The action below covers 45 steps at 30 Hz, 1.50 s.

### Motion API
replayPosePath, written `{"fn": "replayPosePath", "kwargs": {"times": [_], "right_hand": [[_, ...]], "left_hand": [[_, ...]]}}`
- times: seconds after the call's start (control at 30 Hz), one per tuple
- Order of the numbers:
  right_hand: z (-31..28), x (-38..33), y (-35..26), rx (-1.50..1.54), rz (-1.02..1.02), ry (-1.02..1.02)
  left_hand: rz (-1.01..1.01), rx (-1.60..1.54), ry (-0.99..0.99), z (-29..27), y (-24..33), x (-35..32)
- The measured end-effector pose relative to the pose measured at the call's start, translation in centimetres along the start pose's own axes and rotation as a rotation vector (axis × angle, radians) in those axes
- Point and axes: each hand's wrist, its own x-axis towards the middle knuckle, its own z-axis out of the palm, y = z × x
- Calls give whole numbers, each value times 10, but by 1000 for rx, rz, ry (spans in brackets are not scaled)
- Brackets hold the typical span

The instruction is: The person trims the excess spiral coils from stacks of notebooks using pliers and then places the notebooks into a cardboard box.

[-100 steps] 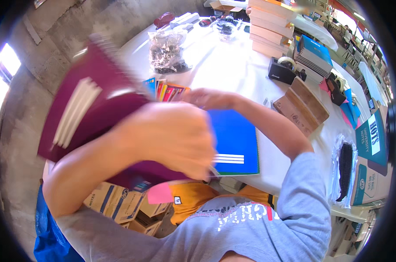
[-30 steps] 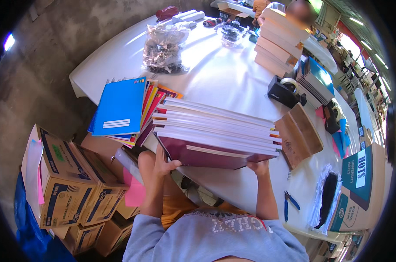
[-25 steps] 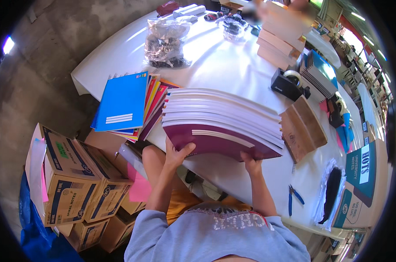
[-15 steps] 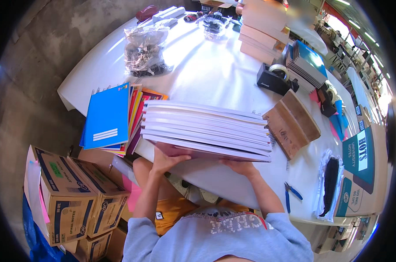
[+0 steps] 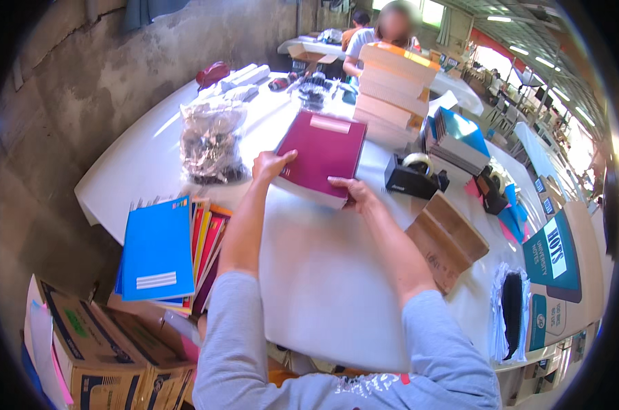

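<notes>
A stack of notebooks with a maroon cover [image 5: 323,152] on top is held out over the middle of the table, its white page edges facing me. My left hand [image 5: 274,166] grips its left side with the thumb on the cover. The right hand [image 5: 354,193] holds the near right corner, thumb on top and fingers under the edge. Fanned spiral notebooks with a blue cover [image 5: 159,249] uppermost lie left of my left arm. Right of the held stack stands a black tape dispenser [image 5: 413,179], and nearer me rests a folded brown cardboard piece [image 5: 448,239].
Beyond the held stack rise a tall pile of unbound paper blocks [image 5: 391,92] and blue-covered notebooks [image 5: 456,140]. A clear bag of dark parts [image 5: 214,147] sits at left. Cartons [image 5: 104,342] stand lower left; black coils in plastic [image 5: 511,314] lie at right. A person [image 5: 364,51] is behind the table.
My hands have carried the notebook stack away from my body to the far middle of the table. It has tipped so the maroon cover faces up. The view has lifted.
</notes>
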Motion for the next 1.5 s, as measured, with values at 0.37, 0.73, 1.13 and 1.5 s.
{"fn": "replayPosePath", "kwargs": {"times": [0.37, 0.73, 1.13, 1.5], "right_hand": [[12, 51, 8, 201, 216, -106], [88, -78, 33, -171, -678, 92], [264, -129, 107, 242, 298, -303], [200, -126, 133, 256, 317, -383]], "left_hand": [[81, 408, 285, 10, -23, 31], [-3, 638, 711, -267, -126, -157], [-486, 151, -246, -267, -243, -149], [-328, -432, -162, -197, -182, -254]]}}
